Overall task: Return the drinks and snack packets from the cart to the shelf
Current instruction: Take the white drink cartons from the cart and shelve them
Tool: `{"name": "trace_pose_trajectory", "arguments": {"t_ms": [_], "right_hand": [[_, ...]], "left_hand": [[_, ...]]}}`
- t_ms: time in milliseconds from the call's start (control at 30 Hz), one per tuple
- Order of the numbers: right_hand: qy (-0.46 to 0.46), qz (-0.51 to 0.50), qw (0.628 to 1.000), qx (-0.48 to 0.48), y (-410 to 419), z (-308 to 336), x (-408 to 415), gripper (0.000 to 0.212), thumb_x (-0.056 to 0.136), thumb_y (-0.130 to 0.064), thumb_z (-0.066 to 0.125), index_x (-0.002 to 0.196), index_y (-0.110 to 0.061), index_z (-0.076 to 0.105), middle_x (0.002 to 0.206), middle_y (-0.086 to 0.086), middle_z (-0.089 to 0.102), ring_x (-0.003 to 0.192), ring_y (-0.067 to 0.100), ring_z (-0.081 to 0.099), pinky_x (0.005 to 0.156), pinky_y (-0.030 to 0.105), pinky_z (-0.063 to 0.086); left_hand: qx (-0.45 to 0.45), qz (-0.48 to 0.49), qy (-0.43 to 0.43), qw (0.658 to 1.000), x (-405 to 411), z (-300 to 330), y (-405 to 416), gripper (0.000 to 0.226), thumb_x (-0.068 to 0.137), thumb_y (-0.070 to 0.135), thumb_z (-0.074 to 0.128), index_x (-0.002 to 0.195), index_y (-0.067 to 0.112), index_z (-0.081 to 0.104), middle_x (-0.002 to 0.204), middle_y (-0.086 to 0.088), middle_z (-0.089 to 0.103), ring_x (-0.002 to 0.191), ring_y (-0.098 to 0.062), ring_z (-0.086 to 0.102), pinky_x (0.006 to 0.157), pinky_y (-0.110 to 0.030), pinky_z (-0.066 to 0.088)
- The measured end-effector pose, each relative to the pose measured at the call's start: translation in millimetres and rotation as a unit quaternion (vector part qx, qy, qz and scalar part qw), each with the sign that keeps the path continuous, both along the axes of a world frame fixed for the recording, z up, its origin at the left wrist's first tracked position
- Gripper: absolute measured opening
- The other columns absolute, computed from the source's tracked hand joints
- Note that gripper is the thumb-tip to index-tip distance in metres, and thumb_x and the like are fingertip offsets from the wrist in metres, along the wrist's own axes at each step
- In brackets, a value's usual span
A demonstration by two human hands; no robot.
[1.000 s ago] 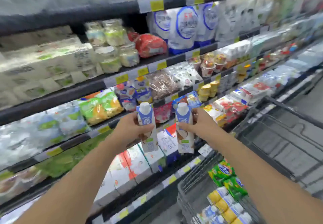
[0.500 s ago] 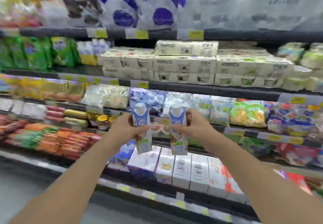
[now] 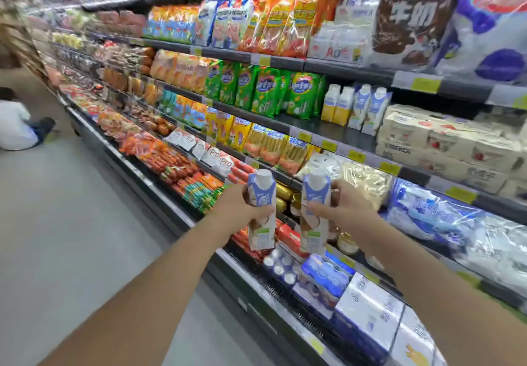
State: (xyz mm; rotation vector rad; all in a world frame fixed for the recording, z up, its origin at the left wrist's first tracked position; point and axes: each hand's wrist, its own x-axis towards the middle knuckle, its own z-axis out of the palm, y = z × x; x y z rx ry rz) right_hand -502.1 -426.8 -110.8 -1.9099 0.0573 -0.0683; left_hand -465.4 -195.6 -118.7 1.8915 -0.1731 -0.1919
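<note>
I hold two blue-and-white drink cartons with white caps upright in front of the chilled shelves. My left hand (image 3: 238, 208) is shut on the left carton (image 3: 261, 224). My right hand (image 3: 343, 208) is shut on the right carton (image 3: 315, 220). Matching blue-and-white cartons (image 3: 369, 110) stand on the middle shelf (image 3: 319, 129) up and to the right, beside two yellow cartons (image 3: 338, 106). The cart is out of view.
Green snack packets (image 3: 262, 89) and orange sausage packs (image 3: 273, 20) fill shelves to the left of the cartons. White boxes (image 3: 445, 143) sit to their right. A person in white (image 3: 14, 120) crouches on the aisle floor (image 3: 71, 223) far left.
My view has swung left along the aisle, away from the cart. Both hands still hold the cartons in front of me. The shelf with matching cartons has come into sight.
</note>
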Motion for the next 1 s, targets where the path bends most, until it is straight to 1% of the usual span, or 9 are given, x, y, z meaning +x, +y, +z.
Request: {"name": "trace_pose_trajectory", "arguments": {"t_ms": [167,233,367,533,600,667,800,900,1000], "right_hand": [[0.004,0.011,1.0,-0.014,24.9,2.4,62.4,0.053,0.076,-0.031,0.081,0.118,-0.017,0.052,0.106,0.003,0.064,0.096,0.024,0.065,0.072,0.035,0.054],[-0.003,0.005,1.0,-0.022,24.1,4.3,87.9,0.048,0.078,-0.029,0.08,0.116,-0.017,0.052,0.103,0.002,0.062,0.093,0.022,0.064,0.07,0.034,0.053],[-0.021,-0.011,1.0,-0.013,3.4,16.7,136.9,0.044,0.08,-0.027,0.079,0.113,-0.018,0.053,0.101,0.002,0.061,0.087,0.019,0.063,0.064,0.029,0.049],[-0.044,-0.051,0.998,0.003,-36.2,40.3,190.7,0.044,0.079,-0.022,0.08,0.113,-0.016,0.053,0.103,0.005,0.062,0.091,0.02,0.062,0.071,0.031,0.05],[-0.055,-0.078,0.995,0.006,-55.3,47.3,208.7,0.042,0.079,-0.02,0.08,0.112,-0.014,0.054,0.103,0.007,0.063,0.092,0.023,0.062,0.071,0.031,0.05],[-0.059,-0.112,0.992,0.0,-73.5,51.7,222.0,0.041,0.079,-0.019,0.08,0.11,-0.013,0.054,0.102,0.008,0.064,0.092,0.024,0.063,0.072,0.033,0.051],[-0.062,-0.194,0.978,-0.041,-105.2,55.6,250.0,0.049,0.077,-0.022,0.082,0.116,-0.013,0.053,0.099,0.003,0.064,0.089,0.019,0.062,0.07,0.03,0.049],[-0.058,-0.268,0.957,-0.095,-121.3,57.0,270.2,0.055,0.072,-0.031,0.085,0.115,-0.014,0.056,0.101,0.002,0.067,0.095,0.022,0.065,0.083,0.04,0.054],[-0.065,-0.324,0.937,-0.109,-126.9,60.8,286.6,0.049,0.074,-0.029,0.084,0.112,-0.014,0.056,0.097,0.001,0.066,0.09,0.02,0.063,0.08,0.036,0.051]], "left_hand": [[-0.019,0.004,-0.005,1.0,57.6,2.4,18.0,0.032,0.083,0.016,0.079,0.112,0.014,0.068,0.106,0.002,0.073,0.091,-0.012,0.068,0.077,-0.033,0.055],[-0.022,-0.004,-0.011,1.0,87.2,5.4,16.9,0.034,0.083,0.017,0.079,0.115,0.014,0.067,0.107,0.002,0.072,0.092,-0.011,0.067,0.074,-0.03,0.054],[-0.03,-0.009,-0.03,0.999,139.6,15.5,-1.7,0.034,0.083,0.019,0.079,0.115,0.016,0.067,0.109,-0.001,0.072,0.101,-0.02,0.068,0.084,-0.04,0.055],[-0.034,-0.024,-0.053,0.998,198.5,43.9,-43.0,0.031,0.083,0.016,0.079,0.112,0.016,0.067,0.098,0.004,0.072,0.088,-0.014,0.068,0.066,-0.024,0.052],[-0.048,-0.03,-0.052,0.997,224.3,49.6,-62.4,0.026,0.083,0.014,0.079,0.106,0.017,0.067,0.094,0.002,0.072,0.085,-0.018,0.068,0.063,-0.026,0.054],[-0.063,-0.042,-0.036,0.996,248.7,52.3,-83.7,0.03,0.081,0.014,0.081,0.106,0.017,0.066,0.098,-0.004,0.072,0.087,-0.022,0.069,0.071,-0.035,0.057],[-0.059,-0.09,-0.03,0.994,296.2,56.7,-132.6,0.038,0.078,0.013,0.084,0.111,0.01,0.065,0.098,-0.006,0.073,0.087,-0.023,0.069,0.077,-0.041,0.058],[-0.06,-0.134,-0.04,0.988,328.8,57.2,-170.4,0.036,0.079,0.009,0.082,0.111,0.007,0.066,0.095,-0.006,0.072,0.082,-0.02,0.067,0.069,-0.033,0.054],[-0.062,-0.172,-0.04,0.982,361.9,59.9,-205.7,0.037,0.077,0.011,0.084,0.108,0.006,0.064,0.094,-0.011,0.073,0.077,-0.022,0.067,0.068,-0.035,0.056]]}}
